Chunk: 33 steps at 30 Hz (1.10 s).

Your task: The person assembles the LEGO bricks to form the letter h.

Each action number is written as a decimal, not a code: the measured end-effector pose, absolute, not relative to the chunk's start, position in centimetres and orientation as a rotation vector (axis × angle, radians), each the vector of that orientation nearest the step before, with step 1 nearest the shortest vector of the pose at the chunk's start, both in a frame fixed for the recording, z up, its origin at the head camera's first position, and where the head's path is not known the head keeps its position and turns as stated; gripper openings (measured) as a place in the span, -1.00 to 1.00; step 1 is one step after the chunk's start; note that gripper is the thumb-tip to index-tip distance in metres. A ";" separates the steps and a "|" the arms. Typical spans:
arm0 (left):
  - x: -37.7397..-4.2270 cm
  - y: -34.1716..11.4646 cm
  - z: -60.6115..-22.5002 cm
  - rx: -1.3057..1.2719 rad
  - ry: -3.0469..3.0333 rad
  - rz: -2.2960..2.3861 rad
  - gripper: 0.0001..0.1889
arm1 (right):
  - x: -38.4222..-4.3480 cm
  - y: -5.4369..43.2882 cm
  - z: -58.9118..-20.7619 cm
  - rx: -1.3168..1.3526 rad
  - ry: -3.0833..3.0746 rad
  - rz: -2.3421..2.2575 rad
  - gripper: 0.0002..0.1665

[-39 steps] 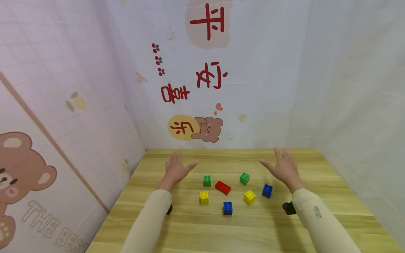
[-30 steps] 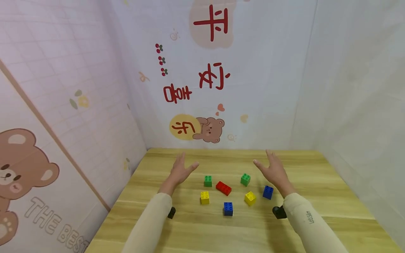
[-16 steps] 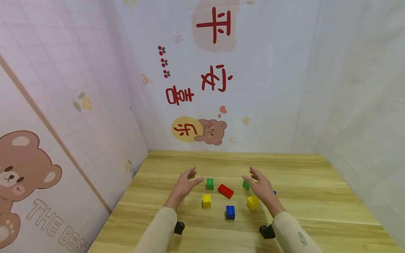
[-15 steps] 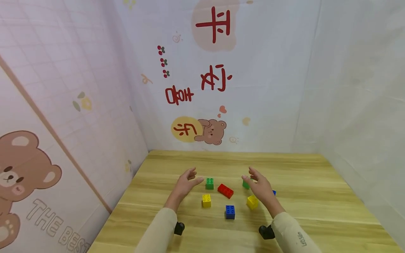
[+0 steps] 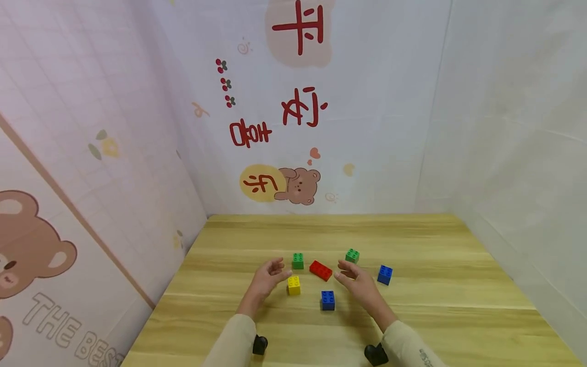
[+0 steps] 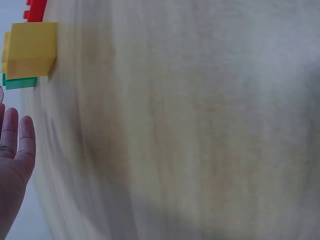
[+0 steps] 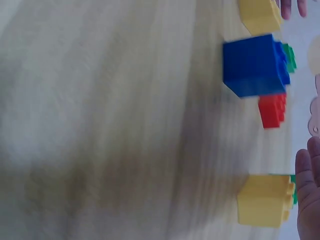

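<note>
Several toy building bricks lie on the wooden table. My left hand (image 5: 266, 280), fingers relaxed, hovers just left of a yellow brick (image 5: 294, 286), near a green brick (image 5: 298, 261). A long red brick (image 5: 320, 270) lies between my two hands. My right hand (image 5: 359, 286), loosely bent and holding nothing, hangs right of the red brick, in front of another green brick (image 5: 352, 255). It hides a second yellow brick from the head view; that yellow brick (image 7: 265, 201) shows beside the hand in the right wrist view. A blue brick (image 5: 327, 300) sits nearest me.
Another blue brick (image 5: 385, 274) stands to the right of my right hand. Printed white cloth (image 5: 376, 102) hangs behind the table (image 5: 440, 316) and along both sides. Black wrist cameras (image 5: 260, 345) are worn under both sleeves.
Both hands have moved inward and closer to me, lowering towards the bricks, and their fingers have bent a little. The right hand now covers the right yellow brick. The bricks keep their layout.
</note>
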<state>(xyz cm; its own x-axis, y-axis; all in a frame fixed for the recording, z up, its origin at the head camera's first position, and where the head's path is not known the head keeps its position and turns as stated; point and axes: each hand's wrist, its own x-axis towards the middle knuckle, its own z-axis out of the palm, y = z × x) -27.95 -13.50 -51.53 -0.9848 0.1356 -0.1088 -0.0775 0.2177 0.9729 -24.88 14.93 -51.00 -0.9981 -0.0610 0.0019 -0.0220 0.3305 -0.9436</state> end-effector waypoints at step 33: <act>-26.8 -13.2 -54.3 0.111 2.387 1.750 -0.45 | -23.2 14.9 -55.2 -0.183 2.375 -1.700 -0.25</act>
